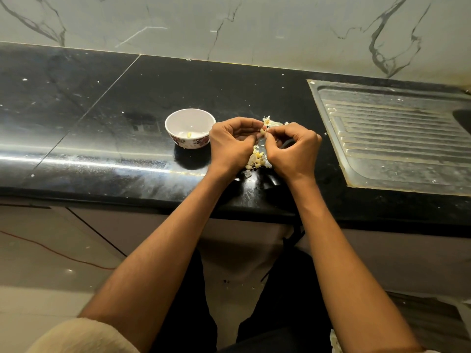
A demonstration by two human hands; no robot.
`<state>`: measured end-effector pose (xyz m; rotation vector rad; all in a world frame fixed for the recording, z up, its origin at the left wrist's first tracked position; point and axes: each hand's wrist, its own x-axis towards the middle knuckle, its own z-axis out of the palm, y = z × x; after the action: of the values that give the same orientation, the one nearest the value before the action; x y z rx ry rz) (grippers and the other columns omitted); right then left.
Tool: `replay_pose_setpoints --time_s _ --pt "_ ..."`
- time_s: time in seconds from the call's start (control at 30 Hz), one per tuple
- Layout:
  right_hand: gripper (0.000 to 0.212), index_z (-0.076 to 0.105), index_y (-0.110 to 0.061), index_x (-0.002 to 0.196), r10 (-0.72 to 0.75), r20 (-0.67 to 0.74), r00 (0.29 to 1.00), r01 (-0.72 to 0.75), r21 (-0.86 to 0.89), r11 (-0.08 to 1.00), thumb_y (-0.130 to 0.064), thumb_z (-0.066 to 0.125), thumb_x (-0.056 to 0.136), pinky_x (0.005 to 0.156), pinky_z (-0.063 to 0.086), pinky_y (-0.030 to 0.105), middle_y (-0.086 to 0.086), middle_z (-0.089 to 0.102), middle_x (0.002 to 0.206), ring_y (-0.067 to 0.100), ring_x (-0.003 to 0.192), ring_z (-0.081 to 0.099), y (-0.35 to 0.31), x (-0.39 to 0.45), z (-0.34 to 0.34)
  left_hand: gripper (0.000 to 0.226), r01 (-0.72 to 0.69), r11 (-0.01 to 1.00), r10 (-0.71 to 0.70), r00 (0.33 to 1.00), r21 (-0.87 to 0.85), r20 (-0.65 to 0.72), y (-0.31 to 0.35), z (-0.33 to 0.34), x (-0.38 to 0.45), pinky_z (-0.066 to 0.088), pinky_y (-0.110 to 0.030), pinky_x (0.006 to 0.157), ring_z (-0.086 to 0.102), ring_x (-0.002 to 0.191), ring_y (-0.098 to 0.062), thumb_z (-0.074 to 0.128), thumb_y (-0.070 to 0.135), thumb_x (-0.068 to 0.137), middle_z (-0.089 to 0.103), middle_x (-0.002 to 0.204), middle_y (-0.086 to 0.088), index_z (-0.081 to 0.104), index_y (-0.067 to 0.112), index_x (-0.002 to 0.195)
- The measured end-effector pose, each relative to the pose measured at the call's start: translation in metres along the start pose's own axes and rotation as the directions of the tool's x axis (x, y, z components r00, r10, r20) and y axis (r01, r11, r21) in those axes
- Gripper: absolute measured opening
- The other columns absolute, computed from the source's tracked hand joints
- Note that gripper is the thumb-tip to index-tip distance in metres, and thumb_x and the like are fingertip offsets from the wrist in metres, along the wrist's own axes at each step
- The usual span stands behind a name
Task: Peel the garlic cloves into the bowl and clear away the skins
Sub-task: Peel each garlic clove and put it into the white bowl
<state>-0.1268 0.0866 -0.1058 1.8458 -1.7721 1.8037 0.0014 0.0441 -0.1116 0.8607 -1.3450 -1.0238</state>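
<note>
We find both the left hand [230, 142] and right hand [293, 149] pinching one garlic clove [262, 132] near the counter's [102, 110] front edge; small, slippery, papery-skinned, best held by its ends.

Curled fingers of the left hand [233, 143] and right hand [293, 149] hide most of the garlic clove [262, 132] pinched between them; how much skin remains cannot be told. The pile of skins and cloves [257, 159] at 6 o'clock of the clove is partly covered by both wrists. The sink drainboard [397, 138], at 3 o'clock, runs off the frame's right edge. A pale speck in the bowl [190, 128] is too small to identify.
</note>
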Motion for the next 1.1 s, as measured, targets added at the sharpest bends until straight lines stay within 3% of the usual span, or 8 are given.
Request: replay_pose_setpoints --time_s 0.17,0.57,0.83,0.97,1.1 --pt "0.005 0.082 -0.011 0.08 0.003 0.007 1.0 -0.003 -0.029 1.0 -0.01 0.078 0.078 0.058 0.049 0.015 -0.006 0.073 0.075 -0.001 0.059 0.062 0.0023 -0.0005 0.0028 0.024 -0.005 0.999 0.005 1.0 0.037 0.018 -0.0007 0.0002 -0.0003 0.062 -0.034 0.086 0.078 0.088 -0.018 0.068 -0.014 0.081 0.08 0.09 -0.007 0.08 0.002 0.095" --pt "0.002 0.079 -0.014 0.07 0.023 0.044 0.999 -0.018 -0.104 0.994 -0.014 0.077 0.072 0.055 0.053 0.022 -0.004 0.07 0.06 0.009 0.052 0.063 -0.001 -0.0004 0.0008 0.026 -0.049 0.987 0.04 0.997 0.152 0.058 0.0034 0.0002 -0.0036 0.063 -0.03 0.08 0.077 0.08 -0.013 0.067 -0.009 0.077 0.079 0.083 -0.002 0.082 0.007 0.091" --pt "0.007 0.077 -0.015 0.066 0.044 0.046 0.998 -0.039 -0.101 0.994 -0.013 0.076 0.072 0.054 0.041 0.006 -0.014 0.058 0.053 0.005 0.05 0.06 -0.001 -0.0006 0.0012 0.032 -0.083 0.973 0.064 0.993 0.213 0.096 0.0064 0.0003 -0.0049 0.063 -0.028 0.079 0.077 0.081 -0.009 0.063 -0.011 0.075 0.079 0.084 0.0 0.083 0.008 0.092" --pt "0.006 0.079 -0.016 0.068 0.062 0.04 0.997 -0.058 -0.083 0.995 -0.013 0.076 0.072 0.054 0.043 0.007 -0.015 0.061 0.055 0.0 0.049 0.06 -0.001 0.0 0.0016 0.033 -0.083 0.975 0.063 0.993 0.206 0.102 0.0063 0.0006 -0.0046 0.063 -0.03 0.079 0.077 0.081 -0.01 0.061 -0.012 0.075 0.079 0.083 -0.001 0.083 0.007 0.092" --pt "0.005 0.081 -0.016 0.071 0.089 0.032 0.996 -0.087 -0.056 0.995 -0.014 0.076 0.071 0.053 0.047 0.012 -0.01 0.067 0.057 0.006 0.052 0.064 0.0001 0.0004 0.0019 0.025 -0.066 0.982 0.052 0.995 0.176 0.084 0.0054 0.0009 -0.0047 0.063 -0.029 0.08 0.077 0.08 -0.012 0.067 -0.011 0.078 0.079 0.083 -0.003 0.082 0.005 0.092"
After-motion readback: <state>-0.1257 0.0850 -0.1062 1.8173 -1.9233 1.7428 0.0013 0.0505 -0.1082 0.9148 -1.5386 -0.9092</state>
